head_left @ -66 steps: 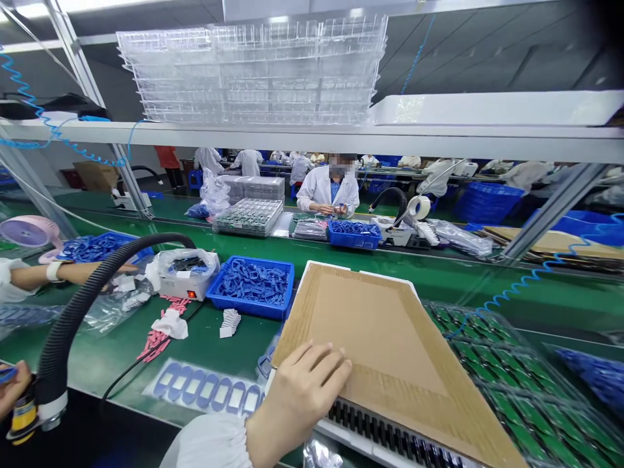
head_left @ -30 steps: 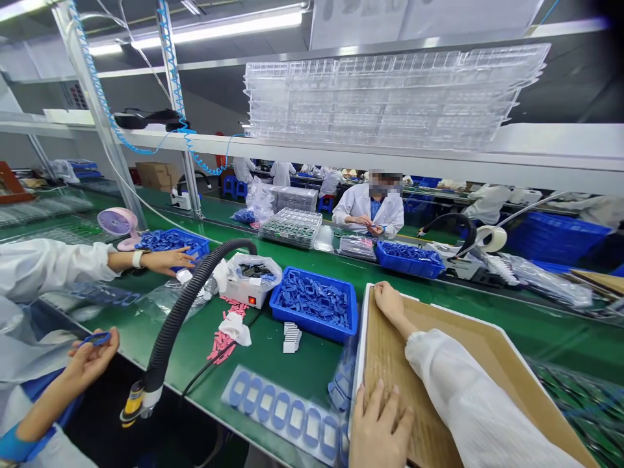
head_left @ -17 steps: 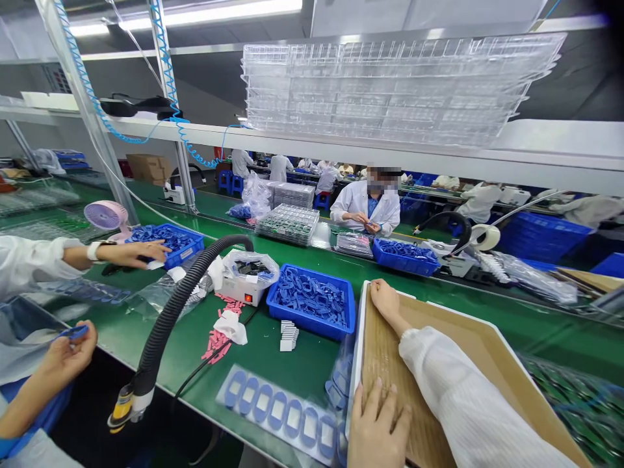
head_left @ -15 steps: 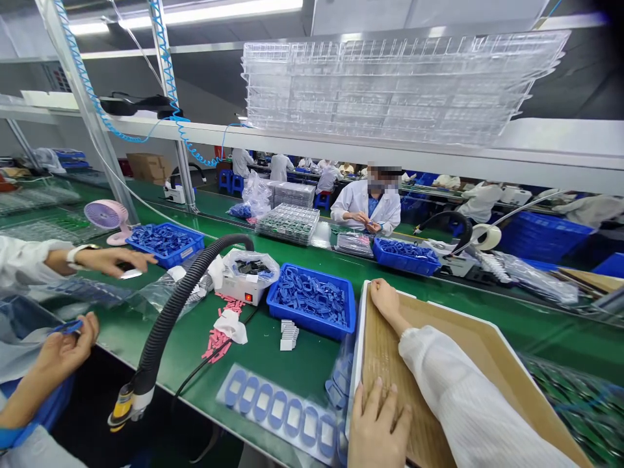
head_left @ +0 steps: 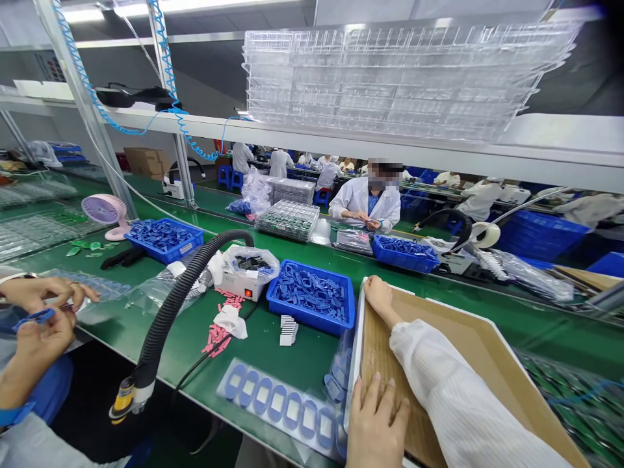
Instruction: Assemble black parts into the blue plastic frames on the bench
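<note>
A shallow white-edged tray or box (head_left: 458, 335) with a brown face lies at the right, a shinier brown strip (head_left: 374, 354) along its left side. My left hand (head_left: 376, 419) lies on the near part of this strip, fingers spread. At the far left corner, my right hand (head_left: 378, 298) rests with curled fingers; anything in them is hidden. Left of the tray lies a clear sheet (head_left: 277, 404) with a row of blue oval pieces bearing white rectangles. Blue parts in clear plastic (head_left: 338, 370) sit against the tray's left side.
A blue bin (head_left: 312, 298) holds many blue plastic parts. Near it are white pieces (head_left: 287, 331), pink strips (head_left: 215, 339) and a white box with a red switch (head_left: 240, 285). A black flexible hose (head_left: 166, 318) arches at left. A co-worker's hands (head_left: 46, 315) hold a blue part.
The co-worker's far hand at left has come down and back to meet their other hand at the blue part. My hands stay almost where they were; the view has shifted slightly.
</note>
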Available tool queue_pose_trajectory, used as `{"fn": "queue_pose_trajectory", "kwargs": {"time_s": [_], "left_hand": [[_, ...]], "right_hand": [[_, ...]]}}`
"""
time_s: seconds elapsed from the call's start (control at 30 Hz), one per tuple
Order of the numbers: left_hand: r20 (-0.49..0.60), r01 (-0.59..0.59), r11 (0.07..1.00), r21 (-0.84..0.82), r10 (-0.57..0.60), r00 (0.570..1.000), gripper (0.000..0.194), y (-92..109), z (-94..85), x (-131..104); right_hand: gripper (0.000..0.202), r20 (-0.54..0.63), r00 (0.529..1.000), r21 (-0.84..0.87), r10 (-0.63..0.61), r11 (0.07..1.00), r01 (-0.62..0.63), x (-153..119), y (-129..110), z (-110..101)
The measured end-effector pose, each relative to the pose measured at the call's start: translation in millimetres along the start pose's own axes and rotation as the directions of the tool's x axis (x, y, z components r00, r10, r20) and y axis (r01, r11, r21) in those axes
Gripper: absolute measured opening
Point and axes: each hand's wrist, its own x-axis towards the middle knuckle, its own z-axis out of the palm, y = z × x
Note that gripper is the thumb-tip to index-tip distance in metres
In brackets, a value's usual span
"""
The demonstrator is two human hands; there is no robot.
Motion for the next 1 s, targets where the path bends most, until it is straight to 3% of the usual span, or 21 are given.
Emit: {"fn": "queue_pose_trajectory", "kwargs": {"time_s": [0.47, 0.67, 0.77, 0.87, 1.0], "left_hand": [[0.068, 0.002, 1.000, 0.020, -0.004, 0.998, 0.022, -0.4, 1.6, -5.5], [0.122, -0.032, 0.999, 0.033, 0.027, 0.992, 0.017, -0.9, 4.1, -9.8], [0.076, -0.026, 0.999, 0.027, 0.024, 0.997, 0.021, -1.8, 2.7, -7.1], [0.002, -0.017, 1.000, -0.001, 0.017, 1.000, 0.028, -3.0, -0.4, -1.8], [-0.055, -0.013, 0.999, -0.044, 0.011, 0.998, 0.032, -3.3, 1.4, 3.7]], "right_hand": [[0.027, 0.046, 0.996, -0.094, -0.078, 0.992, 0.082, -24.7, -11.8, -10.1], [0.024, 0.055, 0.979, -0.018, -0.197, 0.980, 0.198, -46.6, -0.1, -15.3], [0.023, 0.018, 0.954, 0.078, -0.298, 0.952, 0.296, -54.1, 11.4, -25.4], [0.031, -0.054, 0.929, 0.192, -0.365, 0.910, 0.369, -46.4, 28.4, -42.2], [0.030, -0.119, 0.919, 0.278, -0.375, 0.876, 0.393, -9.6, 55.3, -60.0]]}}
